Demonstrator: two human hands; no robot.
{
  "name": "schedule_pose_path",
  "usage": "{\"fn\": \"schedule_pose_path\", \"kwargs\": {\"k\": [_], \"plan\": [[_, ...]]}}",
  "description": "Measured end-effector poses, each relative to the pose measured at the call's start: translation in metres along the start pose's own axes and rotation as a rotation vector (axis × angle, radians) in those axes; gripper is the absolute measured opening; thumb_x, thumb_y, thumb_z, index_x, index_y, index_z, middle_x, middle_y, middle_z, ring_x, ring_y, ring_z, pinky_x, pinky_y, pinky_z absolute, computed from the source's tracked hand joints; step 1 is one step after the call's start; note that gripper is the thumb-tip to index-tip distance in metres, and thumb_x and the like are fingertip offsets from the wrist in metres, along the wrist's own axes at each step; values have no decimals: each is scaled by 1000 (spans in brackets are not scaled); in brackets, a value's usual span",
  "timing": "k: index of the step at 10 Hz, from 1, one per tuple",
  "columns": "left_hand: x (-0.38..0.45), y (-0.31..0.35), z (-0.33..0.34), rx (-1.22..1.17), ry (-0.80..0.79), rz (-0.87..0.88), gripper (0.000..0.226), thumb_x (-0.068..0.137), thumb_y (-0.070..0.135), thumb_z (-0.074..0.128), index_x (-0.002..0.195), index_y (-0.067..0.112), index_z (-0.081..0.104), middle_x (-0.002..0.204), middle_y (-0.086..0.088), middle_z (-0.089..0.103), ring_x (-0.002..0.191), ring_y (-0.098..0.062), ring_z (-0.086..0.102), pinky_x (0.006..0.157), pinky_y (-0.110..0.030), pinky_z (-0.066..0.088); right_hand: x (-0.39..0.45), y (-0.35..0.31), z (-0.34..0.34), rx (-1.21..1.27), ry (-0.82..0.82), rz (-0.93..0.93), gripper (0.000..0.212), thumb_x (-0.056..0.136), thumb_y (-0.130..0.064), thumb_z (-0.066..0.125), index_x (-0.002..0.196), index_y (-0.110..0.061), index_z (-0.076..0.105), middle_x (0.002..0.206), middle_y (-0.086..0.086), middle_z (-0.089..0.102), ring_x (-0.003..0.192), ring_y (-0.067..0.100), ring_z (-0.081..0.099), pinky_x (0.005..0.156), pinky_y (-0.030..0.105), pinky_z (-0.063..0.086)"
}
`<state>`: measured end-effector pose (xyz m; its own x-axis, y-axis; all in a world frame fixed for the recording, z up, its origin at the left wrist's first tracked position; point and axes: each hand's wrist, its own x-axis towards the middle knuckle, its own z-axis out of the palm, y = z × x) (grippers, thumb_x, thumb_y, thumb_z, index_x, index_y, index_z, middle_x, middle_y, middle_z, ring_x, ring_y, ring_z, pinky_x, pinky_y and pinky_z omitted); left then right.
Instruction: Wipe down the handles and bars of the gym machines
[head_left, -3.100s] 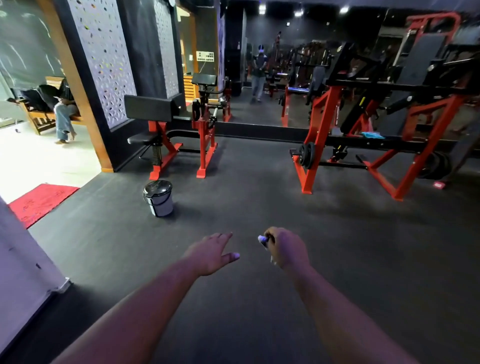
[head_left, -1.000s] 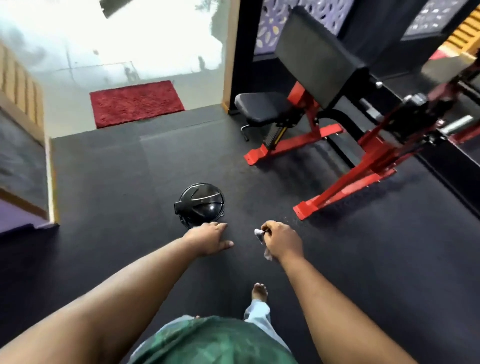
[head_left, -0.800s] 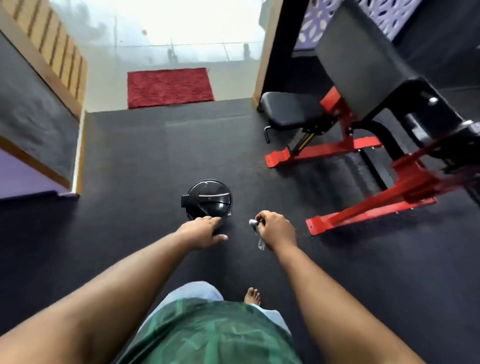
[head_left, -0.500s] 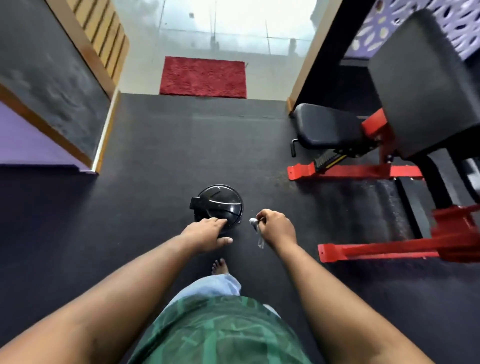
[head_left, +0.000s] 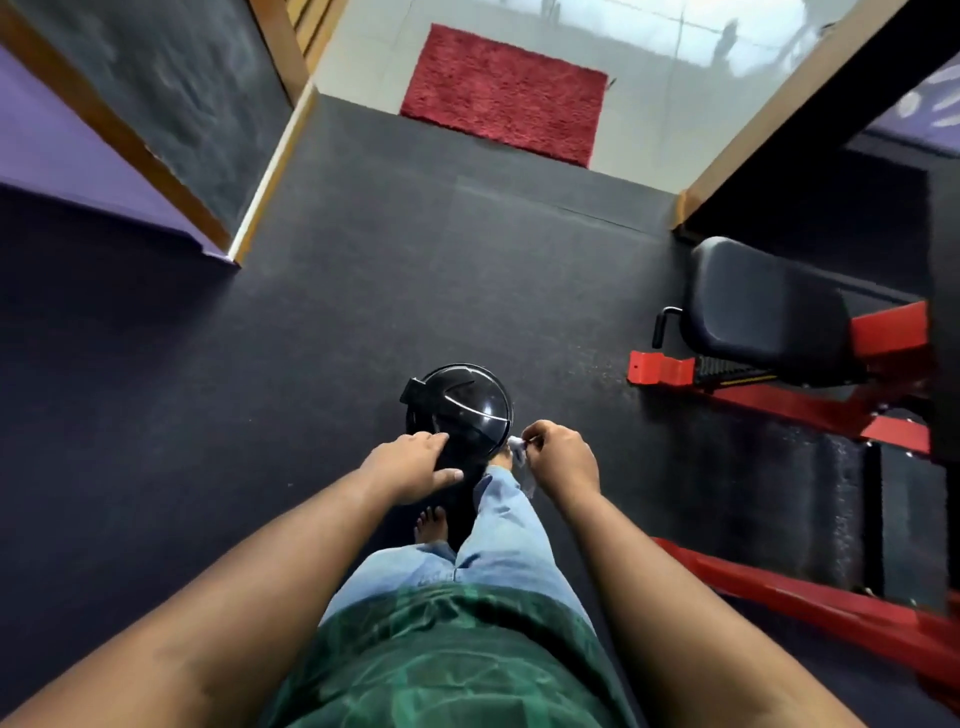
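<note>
My right hand (head_left: 561, 460) grips a small crumpled white wipe (head_left: 519, 448), which sticks out between thumb and fingers. A round bin with a black domed lid (head_left: 462, 405) stands on the floor just ahead of me. My left hand (head_left: 415, 465) hovers over the near edge of that lid with fingers straight; I cannot tell whether it touches. My right foot is at the bin's base. A red-framed gym machine with a black padded seat (head_left: 763, 312) stands to the right, its red base bars (head_left: 810, 405) along the floor.
Dark rubber flooring (head_left: 363, 291) spreads left and ahead. A red mat (head_left: 504, 93) lies on white tiles beyond the doorway. A purple and dark wall with wooden trim (head_left: 156, 156) is on the left. Another red floor bar (head_left: 810, 592) runs at lower right.
I have walked across the gym up to the bin, which now sits at my feet. My left hand reached forward over the lid. The right hand kept hold of the wipe.
</note>
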<state>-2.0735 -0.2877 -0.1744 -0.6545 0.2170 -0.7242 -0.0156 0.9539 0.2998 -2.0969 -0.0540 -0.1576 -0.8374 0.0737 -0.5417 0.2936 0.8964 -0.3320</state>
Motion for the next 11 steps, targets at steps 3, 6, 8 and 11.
{"fn": "schedule_pose_path", "kwargs": {"k": [3,6,8,11], "plan": [[36,-3,3,-75,-104,-127,78,97,66,50,160,26,27,159,0,42,142,-25,43,106,-49,45,58,5,11,-47,-174,-48,19,94,-38,58,103,-29,72,102,0,74,91,28,68,75,36,55],[64,8,4,-54,-143,-114,79,98,66,50,159,22,27,160,-3,41,143,-27,43,105,-50,47,100,17,28,72,-181,24,20,93,-23,57,104,-28,72,95,3,75,89,27,69,75,37,56],[65,6,9,-36,-168,-123,79,98,67,47,159,21,26,158,-4,41,142,-28,43,105,-51,46,123,11,39,140,-204,27,20,95,-29,62,113,-28,69,106,1,73,95,23,68,75,31,49],[44,16,-6,-46,-78,-102,76,99,64,49,159,23,27,159,-3,40,143,-28,43,107,-49,45,94,26,21,125,-153,28,21,95,-30,57,113,-30,68,110,-3,73,97,22,67,72,30,46]]}}
